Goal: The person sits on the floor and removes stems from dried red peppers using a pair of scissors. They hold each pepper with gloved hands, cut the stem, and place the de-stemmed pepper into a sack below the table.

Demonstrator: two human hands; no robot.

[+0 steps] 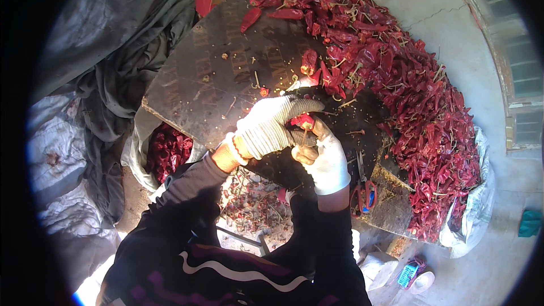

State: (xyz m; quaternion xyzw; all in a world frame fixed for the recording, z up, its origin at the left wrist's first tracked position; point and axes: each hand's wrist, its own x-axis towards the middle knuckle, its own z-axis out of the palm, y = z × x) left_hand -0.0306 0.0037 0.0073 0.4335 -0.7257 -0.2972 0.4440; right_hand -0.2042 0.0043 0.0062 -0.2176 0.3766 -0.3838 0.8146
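A dried red chili pepper [302,120] is between my two gloved hands, its stem end and pale stem pointing towards me. My left hand [274,123], in a white knitted glove with a grey palm, curls around the pepper's body. My right hand [325,159], in a similar glove with soiled fingertips, pinches at the stem with thumb and fingers. Red-handled scissors [363,195] lie on the board [191,68] to the right of my right hand. Just beyond my hands lies a loose dried pepper [309,61].
A large heap of dried red peppers [382,59] curves along the far and right sides. An open sack of peppers [170,153] stands at left, and a white sack [467,221] at right. Stem scraps litter the floor [255,204]. Grey cloth [123,51] covers the left side.
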